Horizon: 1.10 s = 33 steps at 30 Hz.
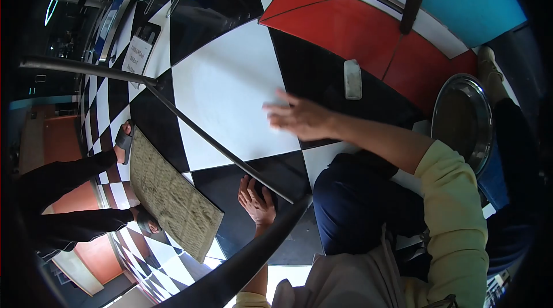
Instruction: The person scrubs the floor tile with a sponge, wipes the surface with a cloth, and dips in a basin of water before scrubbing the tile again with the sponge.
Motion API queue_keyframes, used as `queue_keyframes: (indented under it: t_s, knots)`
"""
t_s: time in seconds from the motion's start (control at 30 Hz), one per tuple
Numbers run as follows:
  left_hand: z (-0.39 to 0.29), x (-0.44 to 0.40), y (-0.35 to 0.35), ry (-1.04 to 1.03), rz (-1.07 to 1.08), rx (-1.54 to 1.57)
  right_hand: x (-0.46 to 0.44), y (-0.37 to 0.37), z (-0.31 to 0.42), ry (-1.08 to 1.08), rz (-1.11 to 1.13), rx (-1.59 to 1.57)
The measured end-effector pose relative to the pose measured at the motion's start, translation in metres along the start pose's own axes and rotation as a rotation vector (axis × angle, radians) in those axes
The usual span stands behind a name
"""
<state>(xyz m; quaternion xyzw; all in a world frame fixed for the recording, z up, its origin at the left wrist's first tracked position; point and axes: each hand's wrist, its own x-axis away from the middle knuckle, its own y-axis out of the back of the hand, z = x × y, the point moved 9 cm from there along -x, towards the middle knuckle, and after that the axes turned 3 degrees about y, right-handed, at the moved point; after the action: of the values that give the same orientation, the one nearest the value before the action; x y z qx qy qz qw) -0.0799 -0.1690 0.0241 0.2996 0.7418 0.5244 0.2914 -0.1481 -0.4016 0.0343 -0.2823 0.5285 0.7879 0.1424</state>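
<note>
My right hand (302, 119) is over a large white floor tile (227, 98), fingers stretched and apart, the tips smeared by motion. No object shows in it. My left hand (257, 201) rests with spread fingers on a black tile (253, 244), close beside a thin dark bar (216, 149). Whether anything lies under its palm is hard to see against the black. Nearest to my right hand, a whitish oblong block (352, 79) lies on another black tile. A round metal basin (462, 121) stands to the right, beyond my right arm.
Thicker dark bars (86, 70) join the thin one and cross the view. A worn, flat, brownish board or mat (173, 193) lies at left, beside another person's sandalled feet (124, 142). Red tiles (340, 26) border the wall. A printed sign (138, 53) stands upper left.
</note>
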Motion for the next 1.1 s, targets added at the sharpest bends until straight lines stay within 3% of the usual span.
queue_keyframes:
  t_s: [0.03,0.13,0.17,0.27,0.3,0.4,0.43,0.47,0.53,0.6,0.63,0.73,0.77,0.8,0.87,0.97,1.0,1.03,1.07,1.1]
  knots:
    - [0.0,0.002,0.001,0.002,0.001,0.0,0.003,0.01,-0.006,-0.077,0.033,0.121]
    - [-0.002,-0.002,0.002,-0.015,-0.016,0.007,0.021,0.001,0.04,0.086,0.054,-0.088]
    - [-0.001,-0.002,0.002,-0.025,-0.029,0.007,0.029,-0.004,0.057,0.112,0.111,-0.293]
    - [-0.004,-0.002,0.004,-0.029,-0.044,0.006,0.031,0.032,0.023,0.142,-0.293,-0.096]
    - [-0.004,-0.001,0.005,-0.028,-0.042,0.001,0.03,0.036,0.004,0.057,-0.24,0.038]
    - [-0.002,0.0,0.004,-0.035,-0.059,-0.008,0.04,0.019,0.019,0.03,-0.269,-0.126]
    - [-0.001,0.0,0.004,-0.028,-0.048,0.003,0.039,0.01,0.04,0.024,-0.107,-0.262]
    - [0.0,-0.001,0.003,-0.021,-0.038,0.016,0.038,-0.005,0.064,0.121,0.187,-0.082]
    - [-0.001,0.0,0.002,-0.013,-0.033,0.029,0.028,0.033,0.044,0.122,-0.067,-0.074]
    - [0.0,0.0,0.002,-0.017,-0.033,0.021,0.029,0.024,-0.018,-0.166,-0.048,0.132]
    - [0.0,0.002,0.003,-0.019,-0.033,0.019,0.016,0.033,-0.027,-0.213,0.222,0.426]
    - [-0.002,0.0,0.002,-0.024,-0.03,0.018,0.01,0.009,-0.015,-0.239,0.313,0.24]
    - [-0.001,0.0,0.002,-0.024,-0.025,0.017,0.006,-0.005,-0.001,-0.178,0.446,0.132]
    - [0.0,0.0,0.001,-0.025,-0.02,0.013,0.007,-0.014,0.012,-0.077,0.304,0.041]
    - [-0.001,0.0,0.001,-0.015,-0.011,0.016,-0.005,-0.021,-0.004,-0.023,0.363,0.147]
    - [0.001,0.0,0.0,-0.006,-0.009,0.014,-0.026,0.002,-0.095,-0.358,0.272,0.394]
    - [0.001,0.0,-0.001,-0.006,-0.006,0.012,-0.029,0.009,-0.12,-0.453,0.126,0.478]
    - [0.002,0.0,-0.002,-0.008,-0.001,0.01,-0.034,0.002,-0.128,-0.512,0.14,0.41]
    - [0.003,0.0,-0.002,-0.008,0.003,0.008,-0.041,-0.003,-0.134,-0.569,0.154,0.34]
    - [0.004,0.002,-0.002,-0.01,0.004,0.007,-0.049,-0.021,-0.117,-0.432,0.21,0.278]
